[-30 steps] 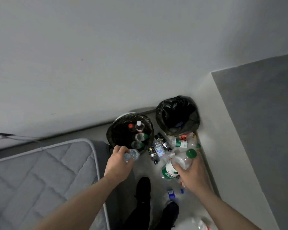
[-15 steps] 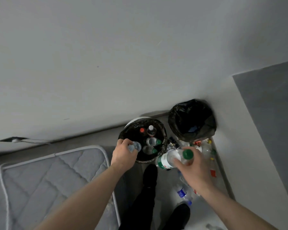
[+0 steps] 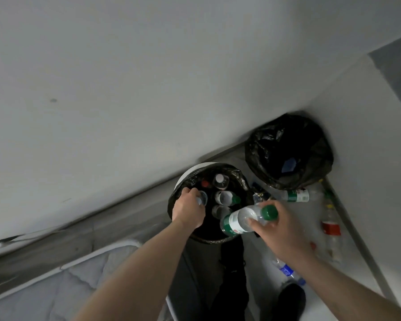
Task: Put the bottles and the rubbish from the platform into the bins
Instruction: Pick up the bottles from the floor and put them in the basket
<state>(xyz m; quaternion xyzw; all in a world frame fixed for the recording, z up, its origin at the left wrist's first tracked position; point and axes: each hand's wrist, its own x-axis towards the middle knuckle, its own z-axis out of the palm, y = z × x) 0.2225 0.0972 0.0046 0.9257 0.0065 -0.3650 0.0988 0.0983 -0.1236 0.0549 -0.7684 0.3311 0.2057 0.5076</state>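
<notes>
Head view: left hand (image 3: 187,210) grips small bottle (image 3: 202,198) inside near bin (image 3: 182,181). Right hand (image 3: 279,228) grips green-cap bottle (image 3: 241,219) over bin rim. Other bottles (image 3: 296,195) on floor.

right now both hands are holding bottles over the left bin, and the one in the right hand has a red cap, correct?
Not quite: the cap is green. The head view shows the right hand gripping a green-capped bottle over the left bin, while the left hand holds a small clear bottle there.

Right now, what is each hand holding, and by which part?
The left hand grips a small clear bottle by its body, above the bin. The right hand holds a green-capped bottle by its neck end.
</notes>
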